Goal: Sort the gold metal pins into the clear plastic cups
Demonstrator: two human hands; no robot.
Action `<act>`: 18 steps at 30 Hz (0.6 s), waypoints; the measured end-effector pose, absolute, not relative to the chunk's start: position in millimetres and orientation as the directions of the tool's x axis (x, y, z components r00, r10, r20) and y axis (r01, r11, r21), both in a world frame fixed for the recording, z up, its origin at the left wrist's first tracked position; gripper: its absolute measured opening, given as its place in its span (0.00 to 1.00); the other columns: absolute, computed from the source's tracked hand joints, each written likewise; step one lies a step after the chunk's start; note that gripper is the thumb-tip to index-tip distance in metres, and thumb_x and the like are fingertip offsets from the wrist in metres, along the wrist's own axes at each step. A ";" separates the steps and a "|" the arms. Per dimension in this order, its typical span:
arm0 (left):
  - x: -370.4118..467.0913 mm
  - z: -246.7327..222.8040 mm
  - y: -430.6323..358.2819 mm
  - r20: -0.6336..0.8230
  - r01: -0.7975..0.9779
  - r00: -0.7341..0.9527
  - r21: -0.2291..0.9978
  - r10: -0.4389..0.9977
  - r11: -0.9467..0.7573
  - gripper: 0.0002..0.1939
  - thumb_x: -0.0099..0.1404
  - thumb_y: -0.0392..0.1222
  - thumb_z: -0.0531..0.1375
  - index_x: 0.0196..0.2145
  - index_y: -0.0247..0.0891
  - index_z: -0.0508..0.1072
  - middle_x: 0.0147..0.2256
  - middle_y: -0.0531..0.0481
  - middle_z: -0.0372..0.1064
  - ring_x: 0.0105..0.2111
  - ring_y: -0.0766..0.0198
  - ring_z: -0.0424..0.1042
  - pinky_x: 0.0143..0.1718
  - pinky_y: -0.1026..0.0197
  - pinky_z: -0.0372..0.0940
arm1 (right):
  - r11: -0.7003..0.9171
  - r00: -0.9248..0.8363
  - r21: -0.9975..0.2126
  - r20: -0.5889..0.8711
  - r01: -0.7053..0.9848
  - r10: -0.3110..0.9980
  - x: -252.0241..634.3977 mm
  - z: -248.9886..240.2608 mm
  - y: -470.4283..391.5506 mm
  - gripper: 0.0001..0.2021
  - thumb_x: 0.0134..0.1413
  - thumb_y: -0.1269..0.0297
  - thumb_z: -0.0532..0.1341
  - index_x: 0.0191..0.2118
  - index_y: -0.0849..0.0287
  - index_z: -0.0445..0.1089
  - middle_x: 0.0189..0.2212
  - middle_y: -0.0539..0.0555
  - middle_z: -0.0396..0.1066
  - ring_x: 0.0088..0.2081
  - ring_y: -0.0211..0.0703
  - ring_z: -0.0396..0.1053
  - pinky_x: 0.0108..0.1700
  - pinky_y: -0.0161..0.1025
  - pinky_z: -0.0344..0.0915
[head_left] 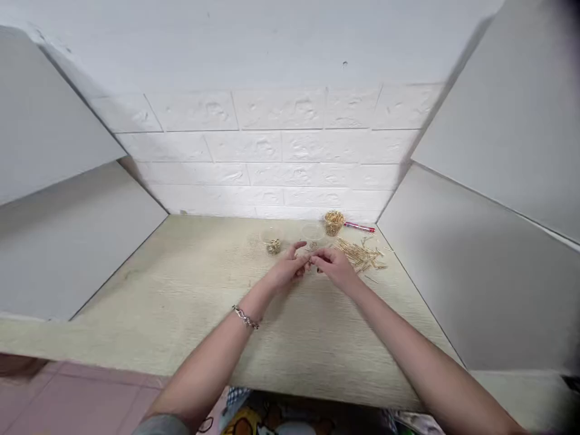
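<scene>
My left hand [290, 267] and my right hand [333, 266] meet over the middle of the pale wooden table [190, 290], fingertips together. Both have pinched fingers; whatever is between them is too small to name. Just beyond my hands stands a clear container [312, 232] with small pieces near it. Left of that, another clear container [270, 234] has a cluster of small metallic pieces [273, 246] at its front. To the right of my right hand lies a loose pile of thin gold-coloured sticks [357, 254]. A cup full of gold-coloured pieces [334, 222] stands behind the pile.
A red pen-like object [359, 227] lies at the back right, beside the cup. A white brick-patterned wall [281, 148] closes off the back. Grey-white panels stand at the left [81, 235] and right [471, 266] of the table.
</scene>
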State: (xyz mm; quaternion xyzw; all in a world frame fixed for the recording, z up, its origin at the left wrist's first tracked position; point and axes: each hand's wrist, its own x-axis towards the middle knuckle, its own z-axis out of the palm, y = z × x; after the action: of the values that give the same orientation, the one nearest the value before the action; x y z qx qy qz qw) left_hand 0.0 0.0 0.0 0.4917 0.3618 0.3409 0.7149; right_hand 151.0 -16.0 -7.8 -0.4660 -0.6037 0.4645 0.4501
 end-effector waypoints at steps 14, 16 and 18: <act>7.0 1.0 1.8 -0.223 0.004 0.493 0.967 0.841 0.255 0.14 0.53 0.50 0.58 0.26 0.34 0.64 0.24 0.55 0.64 0.16 0.78 0.56 0.18 0.69 0.45 | 0.052 0.045 -0.989 0.058 0.139 0.997 158.2 -5.4 -14.1 0.08 0.41 0.60 0.59 0.26 0.61 0.67 0.22 0.48 0.65 0.23 0.34 0.60 0.26 0.33 0.59; 7.1 1.5 1.4 -0.214 0.008 0.495 0.970 0.842 0.242 0.14 0.53 0.50 0.58 0.26 0.34 0.65 0.24 0.54 0.65 0.17 0.77 0.56 0.18 0.68 0.46 | 0.046 0.041 -0.989 0.052 0.142 0.998 158.4 -5.2 -14.6 0.09 0.41 0.60 0.59 0.26 0.61 0.67 0.21 0.48 0.65 0.23 0.33 0.60 0.26 0.33 0.59; 7.0 2.6 0.9 -0.201 0.010 0.490 0.974 0.848 0.225 0.14 0.53 0.50 0.58 0.25 0.34 0.65 0.25 0.54 0.65 0.17 0.77 0.56 0.19 0.68 0.46 | 0.045 0.037 -0.989 0.051 0.143 0.998 158.3 -4.9 -15.0 0.09 0.41 0.60 0.59 0.26 0.61 0.67 0.21 0.48 0.65 0.23 0.33 0.60 0.26 0.33 0.59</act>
State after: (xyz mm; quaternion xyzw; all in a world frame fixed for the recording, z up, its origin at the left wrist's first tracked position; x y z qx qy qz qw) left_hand 7.0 0.9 2.6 0.5392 0.3978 0.3108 0.6741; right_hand 158.3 -15.0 -4.9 -0.5323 -0.5358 0.4408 0.4851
